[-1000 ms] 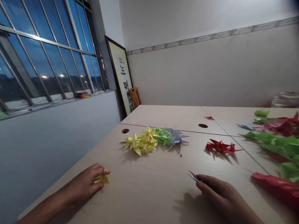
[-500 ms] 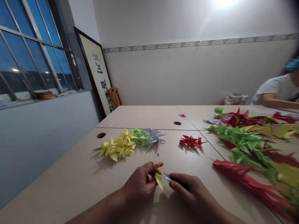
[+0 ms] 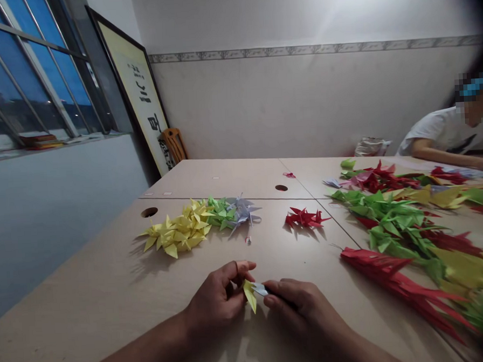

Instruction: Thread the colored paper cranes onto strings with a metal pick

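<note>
Between the fingers of my left hand (image 3: pixel 221 293) is a small folded yellow paper piece (image 3: pixel 250 298), its point hanging down. My right hand (image 3: pixel 298 302) is wrapped round a dark-handled metal tool (image 3: pixel 259 289), whose blade tip meets the yellow paper. The tool's exact kind cannot be made out. Beyond my left hand lies a pile of yellow folded papers (image 3: pixel 177 232), joined by green ones (image 3: pixel 221 212) and pale lilac ones (image 3: pixel 243 212). A small red cluster (image 3: pixel 306 217) rests ahead of my right hand.
On the right, the table (image 3: pixel 89 297) bears long heaps of green folded papers (image 3: pixel 389 214) and a red bundle (image 3: pixel 392 281). A person in a white shirt (image 3: pixel 435 130) leans over the far right end. Two round holes pierce the tabletop.
The tool's blade has come up against the yellow paper, and my right hand is closer to my left. The whole view has shifted slightly.
</note>
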Available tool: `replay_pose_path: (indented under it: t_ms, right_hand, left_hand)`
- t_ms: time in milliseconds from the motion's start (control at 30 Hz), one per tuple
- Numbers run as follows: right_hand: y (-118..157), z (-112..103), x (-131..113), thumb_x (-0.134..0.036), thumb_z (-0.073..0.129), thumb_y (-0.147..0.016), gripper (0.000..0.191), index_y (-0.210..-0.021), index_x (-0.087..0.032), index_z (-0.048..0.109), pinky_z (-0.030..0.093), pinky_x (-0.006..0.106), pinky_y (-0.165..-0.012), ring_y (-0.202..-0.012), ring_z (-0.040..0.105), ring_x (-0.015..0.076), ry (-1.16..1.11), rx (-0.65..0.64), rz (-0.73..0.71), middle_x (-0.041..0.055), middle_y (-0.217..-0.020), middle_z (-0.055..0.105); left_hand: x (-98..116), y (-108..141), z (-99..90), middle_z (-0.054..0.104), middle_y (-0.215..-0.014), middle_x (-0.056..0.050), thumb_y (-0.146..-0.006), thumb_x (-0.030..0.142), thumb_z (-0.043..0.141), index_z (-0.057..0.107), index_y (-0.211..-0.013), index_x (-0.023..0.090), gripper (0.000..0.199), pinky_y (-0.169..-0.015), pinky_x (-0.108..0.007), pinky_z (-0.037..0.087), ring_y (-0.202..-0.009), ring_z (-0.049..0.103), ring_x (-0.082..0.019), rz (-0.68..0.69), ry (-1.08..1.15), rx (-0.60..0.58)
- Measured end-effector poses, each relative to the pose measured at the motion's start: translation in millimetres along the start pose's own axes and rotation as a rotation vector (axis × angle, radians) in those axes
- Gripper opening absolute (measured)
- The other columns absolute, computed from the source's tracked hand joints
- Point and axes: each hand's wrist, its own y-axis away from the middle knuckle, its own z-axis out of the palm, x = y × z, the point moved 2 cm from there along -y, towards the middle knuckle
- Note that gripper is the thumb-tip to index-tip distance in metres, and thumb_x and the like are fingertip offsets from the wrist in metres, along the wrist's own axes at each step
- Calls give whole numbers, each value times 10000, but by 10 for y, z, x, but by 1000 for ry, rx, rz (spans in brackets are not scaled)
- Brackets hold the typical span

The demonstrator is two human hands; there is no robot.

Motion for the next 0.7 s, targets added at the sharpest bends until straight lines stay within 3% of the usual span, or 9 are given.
replay_pose_path:
  t_ms: [300,400,533,700]
  right_hand:
    - [-7,13,30,-300,389,-856,262,-747,-179,593,357,188,-543,-579,508,111,8,36,40,-4,-637,566]
    - [-13,-8,32,-316,390,-854,262,-752,-173,585,363,189,-547,-596,511,118,-45,68,76,-6,-640,572]
    - [-13,-16,-19,-342,403,-846,267,-758,-163,581,367,190,-561,-608,509,120,-91,83,90,-2,-663,582]
    - [-6,33,-105,-356,372,-854,322,-748,-147,594,354,181,-522,-562,469,108,-109,35,54,-13,-599,529]
  left_hand:
    - [-28,-4,4,607,-792,-40,-655,211,605,613,-923,154,273,-618,-215,408,-670,523,-119,-29,158,50]
    - [-33,-45,-18,597,-725,-29,-644,253,639,626,-764,138,166,-617,-207,404,-659,520,-110,-93,351,149]
    - [-23,-96,-38,596,-666,-13,-655,305,641,596,-710,137,183,-597,-201,404,-596,523,-87,-236,734,214]
    - [1,-89,-22,613,-711,-23,-651,350,645,598,-767,138,246,-526,-167,368,-613,550,-86,-316,796,271]
